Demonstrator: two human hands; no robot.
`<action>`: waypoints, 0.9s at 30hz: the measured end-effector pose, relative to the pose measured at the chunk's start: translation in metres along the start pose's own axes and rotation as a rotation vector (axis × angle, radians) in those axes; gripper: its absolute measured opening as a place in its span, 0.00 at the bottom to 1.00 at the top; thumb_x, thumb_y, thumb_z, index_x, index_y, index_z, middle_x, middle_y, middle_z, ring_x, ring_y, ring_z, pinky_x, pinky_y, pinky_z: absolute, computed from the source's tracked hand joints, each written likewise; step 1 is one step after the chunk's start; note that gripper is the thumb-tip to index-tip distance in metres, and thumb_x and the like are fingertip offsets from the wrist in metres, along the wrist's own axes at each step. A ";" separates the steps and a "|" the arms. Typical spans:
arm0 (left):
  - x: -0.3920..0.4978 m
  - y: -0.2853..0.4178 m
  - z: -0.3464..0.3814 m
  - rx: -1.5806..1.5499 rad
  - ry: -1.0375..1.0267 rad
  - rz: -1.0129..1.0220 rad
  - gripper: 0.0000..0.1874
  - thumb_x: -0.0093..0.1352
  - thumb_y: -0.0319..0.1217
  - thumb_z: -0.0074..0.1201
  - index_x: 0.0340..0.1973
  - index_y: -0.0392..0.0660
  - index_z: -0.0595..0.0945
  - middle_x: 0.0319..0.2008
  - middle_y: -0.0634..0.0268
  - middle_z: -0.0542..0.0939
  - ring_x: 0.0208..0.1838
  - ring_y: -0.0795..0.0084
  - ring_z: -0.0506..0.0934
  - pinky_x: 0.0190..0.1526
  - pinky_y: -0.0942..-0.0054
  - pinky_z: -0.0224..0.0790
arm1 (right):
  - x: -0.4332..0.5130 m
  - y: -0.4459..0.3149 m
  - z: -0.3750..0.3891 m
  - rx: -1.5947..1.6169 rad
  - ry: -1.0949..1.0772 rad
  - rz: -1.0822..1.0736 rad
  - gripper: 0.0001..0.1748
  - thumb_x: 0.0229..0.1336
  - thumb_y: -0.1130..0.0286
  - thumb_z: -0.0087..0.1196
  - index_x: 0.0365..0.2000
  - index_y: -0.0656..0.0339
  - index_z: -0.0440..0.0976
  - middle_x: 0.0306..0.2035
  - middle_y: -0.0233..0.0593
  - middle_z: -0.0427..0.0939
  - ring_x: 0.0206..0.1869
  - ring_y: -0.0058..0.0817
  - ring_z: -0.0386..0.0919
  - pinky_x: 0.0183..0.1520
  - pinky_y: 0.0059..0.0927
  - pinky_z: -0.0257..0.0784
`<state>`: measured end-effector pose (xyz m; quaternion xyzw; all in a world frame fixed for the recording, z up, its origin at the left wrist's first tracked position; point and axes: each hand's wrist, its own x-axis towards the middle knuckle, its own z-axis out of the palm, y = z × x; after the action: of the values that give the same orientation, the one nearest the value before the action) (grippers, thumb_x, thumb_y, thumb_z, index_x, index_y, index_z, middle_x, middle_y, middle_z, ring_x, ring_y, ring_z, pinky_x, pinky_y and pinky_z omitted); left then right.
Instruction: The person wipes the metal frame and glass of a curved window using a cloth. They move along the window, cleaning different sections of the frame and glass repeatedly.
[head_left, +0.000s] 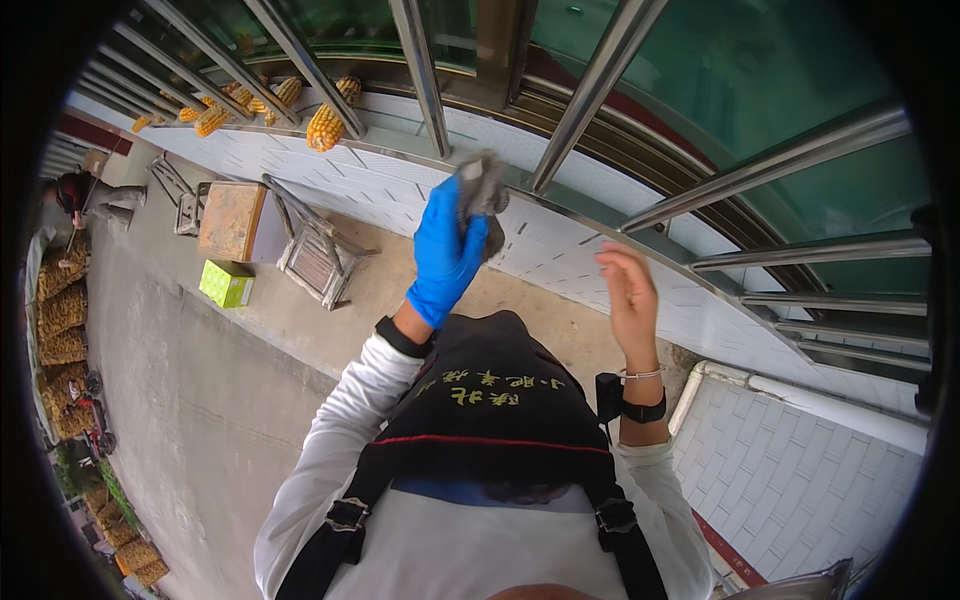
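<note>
My left hand, in a blue disposable glove, grips a crumpled grey cloth. The cloth is close to the metal bottom rail of a window guard, but whether it touches the rail cannot be told. My right hand is bare and holds nothing; its fingers are loosely bent, just below the rail. Shiny metal bars rise from this rail in front of the green-tinted window. Beneath it runs a white tiled wall.
Corn cobs lie along the sill at left. On the concrete ground stand a wooden chair, a box-like table and a green carton. Another person is at far left, near stacked corn. A tiled block is at right.
</note>
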<state>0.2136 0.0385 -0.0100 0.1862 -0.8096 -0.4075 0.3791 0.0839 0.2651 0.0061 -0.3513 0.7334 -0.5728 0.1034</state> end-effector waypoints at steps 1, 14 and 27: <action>0.015 -0.002 0.007 0.246 -0.039 0.149 0.25 0.64 0.23 0.52 0.58 0.38 0.72 0.61 0.51 0.72 0.59 0.52 0.73 0.61 0.62 0.65 | 0.007 0.002 -0.010 -0.074 0.135 -0.065 0.09 0.67 0.74 0.48 0.43 0.65 0.75 0.47 0.40 0.76 0.45 0.28 0.76 0.47 0.26 0.71; 0.015 -0.048 0.018 0.597 -0.270 0.409 0.28 0.61 0.19 0.49 0.59 0.43 0.74 0.62 0.55 0.72 0.64 0.54 0.70 0.63 0.64 0.65 | 0.107 0.068 -0.037 -0.671 0.437 -0.331 0.07 0.57 0.72 0.50 0.35 0.61 0.76 0.37 0.43 0.77 0.42 0.48 0.72 0.48 0.45 0.68; 0.032 -0.031 0.044 0.559 -0.108 0.316 0.28 0.67 0.32 0.54 0.60 0.33 0.69 0.59 0.45 0.71 0.62 0.46 0.69 0.64 0.59 0.61 | 0.102 0.064 -0.030 -0.710 0.481 -0.386 0.07 0.59 0.69 0.54 0.30 0.62 0.77 0.33 0.43 0.77 0.39 0.48 0.74 0.45 0.45 0.69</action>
<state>0.1584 0.0235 -0.0364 0.1332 -0.9281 -0.1151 0.3282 -0.0326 0.2299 -0.0172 -0.3521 0.8083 -0.3605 -0.3044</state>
